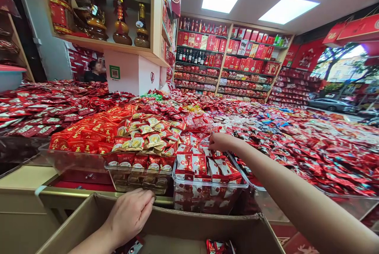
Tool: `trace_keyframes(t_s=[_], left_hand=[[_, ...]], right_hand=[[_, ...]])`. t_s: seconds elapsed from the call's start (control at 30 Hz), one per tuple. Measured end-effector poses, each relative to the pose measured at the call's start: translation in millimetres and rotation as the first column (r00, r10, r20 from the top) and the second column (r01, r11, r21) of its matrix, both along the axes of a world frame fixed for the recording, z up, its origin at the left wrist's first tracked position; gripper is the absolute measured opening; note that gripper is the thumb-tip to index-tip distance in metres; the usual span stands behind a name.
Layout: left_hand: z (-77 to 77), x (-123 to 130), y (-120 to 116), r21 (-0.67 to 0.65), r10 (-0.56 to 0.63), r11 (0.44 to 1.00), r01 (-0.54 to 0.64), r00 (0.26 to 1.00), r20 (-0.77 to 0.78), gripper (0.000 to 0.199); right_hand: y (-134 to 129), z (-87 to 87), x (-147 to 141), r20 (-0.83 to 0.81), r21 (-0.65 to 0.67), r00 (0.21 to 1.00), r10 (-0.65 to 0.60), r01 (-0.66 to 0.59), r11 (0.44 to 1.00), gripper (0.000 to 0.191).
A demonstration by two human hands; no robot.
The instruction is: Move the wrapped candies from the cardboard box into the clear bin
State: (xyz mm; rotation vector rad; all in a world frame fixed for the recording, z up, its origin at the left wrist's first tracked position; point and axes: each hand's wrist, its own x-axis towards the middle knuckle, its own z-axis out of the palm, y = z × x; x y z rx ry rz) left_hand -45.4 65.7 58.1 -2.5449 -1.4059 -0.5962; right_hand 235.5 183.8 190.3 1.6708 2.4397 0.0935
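Observation:
My right hand (220, 142) reaches over a clear plastic bin (210, 185) of red and white snack packets (199, 163). Its fingers are curled down among the packets at the back; what they pinch is too small to make out. My left hand (132, 212) is closed over the far rim of an open cardboard box (189, 216) in front of me. Inside the box lie a few wrapped packets (219, 247), partly cut off by the picture's lower edge. Gold and red durian packets (154, 139) fill the bin just left of my right hand.
Orange-red packets (89, 131) heap in a bin at left, dark red ones (50, 116) beyond. More packets (310, 147) spread along the right. A white pillar (122, 70) stands under a cabinet (103, 43). Behind it a person (95, 73) is partly visible.

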Motion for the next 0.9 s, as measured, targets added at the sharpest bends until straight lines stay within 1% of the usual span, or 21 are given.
trace_keyframes(t_s=[0.1,0.3,0.47,0.6,0.73,0.8,0.9], left_hand=[[-1.7,-0.8,0.7,0.015,-0.005,1.0,0.005,1.0,-0.007,0.024],[-5.1,-1.1,1.9,0.001,0.009,1.0,-0.009,1.0,-0.025,0.024],[-3.4,-0.7,1.5,0.0,0.003,1.0,-0.003,1.0,0.003,0.023],[-3.9,-1.2,2.0,0.001,0.009,1.0,-0.009,1.0,-0.025,0.025],[-5.5,-2.3,2.9,-0.003,0.008,1.0,-0.009,0.999,-0.047,0.024],[-6.0,-2.6,2.9,-0.005,0.011,1.0,-0.011,0.999,-0.048,0.024],[-6.2,-2.8,2.7,-0.008,0.004,1.0,-0.005,0.999,-0.044,0.023]], right_hand=[[-2.7,1.9,-0.4,0.005,-0.013,1.0,-0.008,0.008,1.0,0.022],[-13.2,4.5,1.4,-0.022,0.021,1.0,0.016,-0.015,1.0,0.023],[-21.8,1.8,2.8,-0.034,0.003,0.999,-0.003,0.003,1.0,0.024],[-22.6,-1.2,5.1,-0.057,-0.027,0.998,-0.008,0.006,1.0,0.024],[-29.0,3.1,9.9,-0.086,-0.043,0.996,-0.003,-0.001,0.999,0.022],[-34.9,7.3,11.9,-0.122,-0.083,0.993,0.002,-0.012,0.996,0.022],[-41.6,10.6,13.3,-0.207,-0.211,0.978,-0.014,-0.031,0.977,0.022]])
